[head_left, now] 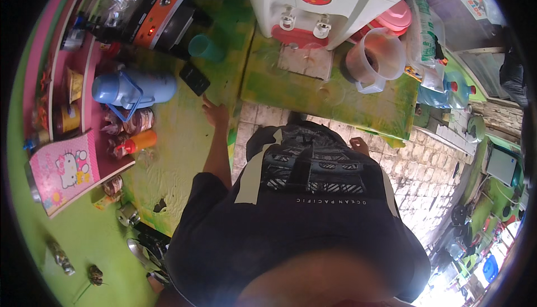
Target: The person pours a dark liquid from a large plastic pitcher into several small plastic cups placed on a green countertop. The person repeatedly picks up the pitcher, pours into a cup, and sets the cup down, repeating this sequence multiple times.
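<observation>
One dark phone [194,79] by left hand [216,113], screen [193,75] illegible

Green wall [112,251], pink shelf [89,114], green-yellow tables [179,150], pale tiled floor [411,184], seemingly daylight [444,293] at lower right

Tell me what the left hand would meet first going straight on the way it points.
The left hand would likely meet the black rectangular phone on the green-and-yellow tabletop first. One of its fingers appears right at the phone's near edge, but whether it touches is unclear here.
</observation>
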{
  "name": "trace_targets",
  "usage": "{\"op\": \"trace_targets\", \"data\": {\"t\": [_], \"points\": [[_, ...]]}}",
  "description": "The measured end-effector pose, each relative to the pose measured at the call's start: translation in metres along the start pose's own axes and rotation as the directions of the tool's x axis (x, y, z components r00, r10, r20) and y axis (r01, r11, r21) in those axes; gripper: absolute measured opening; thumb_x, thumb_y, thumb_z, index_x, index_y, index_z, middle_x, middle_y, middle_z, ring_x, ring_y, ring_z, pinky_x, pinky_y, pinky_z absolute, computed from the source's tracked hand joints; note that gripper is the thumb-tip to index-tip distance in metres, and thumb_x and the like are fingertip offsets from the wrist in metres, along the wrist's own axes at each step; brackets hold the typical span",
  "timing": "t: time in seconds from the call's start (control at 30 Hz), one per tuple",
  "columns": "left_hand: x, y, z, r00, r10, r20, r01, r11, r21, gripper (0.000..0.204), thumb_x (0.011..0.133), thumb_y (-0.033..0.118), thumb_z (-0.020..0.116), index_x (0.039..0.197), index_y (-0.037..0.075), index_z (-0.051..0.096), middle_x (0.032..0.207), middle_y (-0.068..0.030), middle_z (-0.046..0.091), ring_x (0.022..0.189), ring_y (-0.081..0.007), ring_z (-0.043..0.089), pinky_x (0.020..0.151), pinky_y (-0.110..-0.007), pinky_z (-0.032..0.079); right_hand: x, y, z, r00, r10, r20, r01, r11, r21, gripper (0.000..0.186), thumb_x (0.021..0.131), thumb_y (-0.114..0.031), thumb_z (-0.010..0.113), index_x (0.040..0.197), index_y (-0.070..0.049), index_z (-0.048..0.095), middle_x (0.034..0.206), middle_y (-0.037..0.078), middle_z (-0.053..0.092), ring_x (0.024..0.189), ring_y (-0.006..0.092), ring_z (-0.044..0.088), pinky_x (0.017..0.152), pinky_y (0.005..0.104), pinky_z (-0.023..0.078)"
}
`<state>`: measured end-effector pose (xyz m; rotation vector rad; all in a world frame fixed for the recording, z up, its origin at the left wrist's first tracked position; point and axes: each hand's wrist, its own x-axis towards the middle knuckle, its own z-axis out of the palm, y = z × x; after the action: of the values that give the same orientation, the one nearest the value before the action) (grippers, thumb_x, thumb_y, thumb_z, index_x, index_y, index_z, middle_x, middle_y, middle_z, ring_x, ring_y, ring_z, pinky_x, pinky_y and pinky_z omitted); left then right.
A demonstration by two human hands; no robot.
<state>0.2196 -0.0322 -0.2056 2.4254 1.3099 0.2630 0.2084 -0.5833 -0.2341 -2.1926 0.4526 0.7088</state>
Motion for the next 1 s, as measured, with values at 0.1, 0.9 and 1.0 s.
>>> {"op": "trace_targets", "data": {"t": [0.1,0.9,1.0], "points": [[-0.036,0.018,0.007,0.989,0.146,0.009,-0.145,0.987,-0.065,0.074,0.068,0.007,0.056,0.136,0.013,0.026,0.109,-0.0261,0.046,0.096,-0.0450,0.050,0.080,-0.053,0.044,0.009,-0.001,-0.019,0.945,-0.213,-0.249,0.191,0.975,-0.109,0.023,0.081,-0.027,0.064,0.094,-0.007,0.064,0.091,0.011,0.066,0.083,0.0257,0.064,0.074,0.0337,0.048],[0.064,-0.023,0.023,0.950,-0.200,0.241,0.191,0.980,0.057,0.093,0.074,0.027,0.063,0.144,0.021,0.003,0.116,-0.0255,0.050,0.103,-0.0405,0.053,0.087,-0.049,0.044,0.038,-0.064,-0.082,0.919,-0.338,-0.201,0.311,0.938,-0.152,0.023,0.080,-0.015,0.064,0.102,-0.007,0.061,0.101,0.012,0.059,0.085,0.0249,0.059,0.068,0.0334,0.050],[0.057,-0.024,0.026,0.955,-0.164,0.249,0.141,0.984,0.108,0.092,0.074,0.030,0.063,0.144,0.021,0.004,0.120,-0.0241,0.047,0.106,-0.0402,0.051,0.088,-0.049,0.044,0.037,-0.066,-0.071,0.910,-0.379,-0.169,0.352,0.920,-0.169,0.023,0.080,-0.016,0.064,0.101,-0.007,0.061,0.100,0.013,0.058,0.088,0.0257,0.058,0.068,0.0338,0.050]]}}
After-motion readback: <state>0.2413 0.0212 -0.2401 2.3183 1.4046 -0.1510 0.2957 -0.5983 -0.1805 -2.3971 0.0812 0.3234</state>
